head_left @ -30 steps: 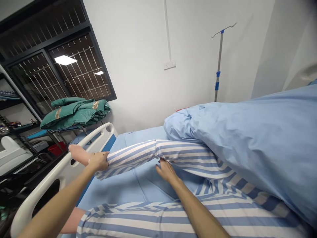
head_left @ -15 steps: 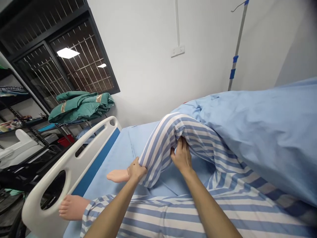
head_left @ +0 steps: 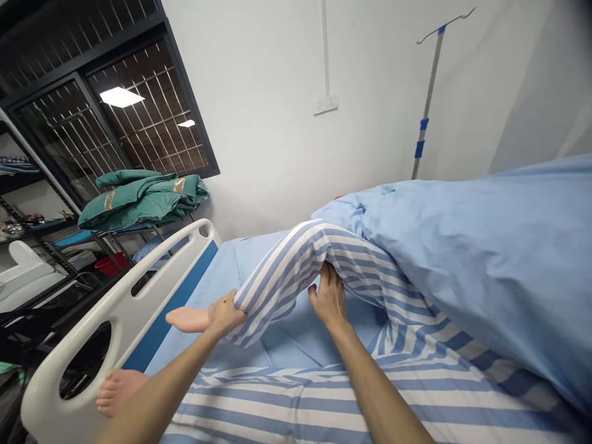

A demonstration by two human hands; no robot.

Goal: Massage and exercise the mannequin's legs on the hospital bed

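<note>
A figure in blue-and-white striped trousers lies on a bed with a light blue sheet (head_left: pixel 240 262). Its far leg (head_left: pixel 287 271) is bent, the knee raised. My left hand (head_left: pixel 225 313) is closed round the ankle of that leg, just above the bare foot (head_left: pixel 187 319). My right hand (head_left: pixel 329 297) cups the underside of the knee, fingers pressed into the striped cloth. The near leg (head_left: pixel 296 407) lies flat, its bare foot (head_left: pixel 118 390) by the footboard. My forearms cross over the near leg.
A light blue duvet (head_left: pixel 467 259) covers the figure's upper body at right. A white footboard (head_left: pixel 129 296) with openings stands at left. Behind it are shelves with a folded green blanket (head_left: pixel 141 198). A drip stand (head_left: pixel 428 102) rises by the white wall.
The far leg went from stretched out to bent, knee up, my hands drawing the ankle towards me. Since half a second ago the knee has dropped slightly.
</note>
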